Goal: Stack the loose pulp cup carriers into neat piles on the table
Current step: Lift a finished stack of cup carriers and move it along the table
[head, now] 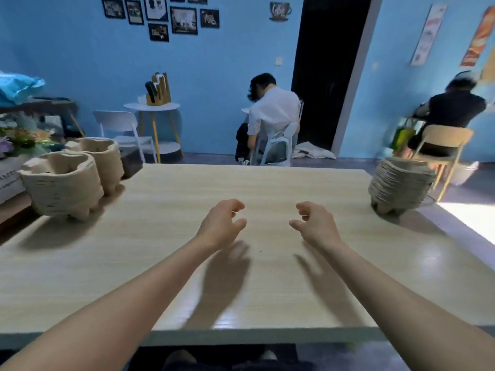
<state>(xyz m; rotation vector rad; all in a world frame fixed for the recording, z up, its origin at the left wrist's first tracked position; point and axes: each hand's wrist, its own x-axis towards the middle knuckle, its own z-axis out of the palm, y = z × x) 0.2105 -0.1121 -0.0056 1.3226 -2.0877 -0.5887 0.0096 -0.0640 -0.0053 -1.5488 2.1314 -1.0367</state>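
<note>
Two tall piles of pulp cup carriers stand at the table's left side: the nearer pile (62, 184) and a second pile (103, 160) just behind it. A third pile (400, 184) stands at the far right corner. My left hand (222, 223) and my right hand (314, 223) hover side by side over the middle of the light wooden table (241, 263). Their fingers are loosely curled and hold nothing. Both hands are far from every pile.
Beyond the table, one person sits on a white chair (278, 145) and another on a wooden chair (442, 143) at the right. A white chair (123, 129) and a round side table (152, 108) stand at the back left. Cluttered shelves lie left of the table.
</note>
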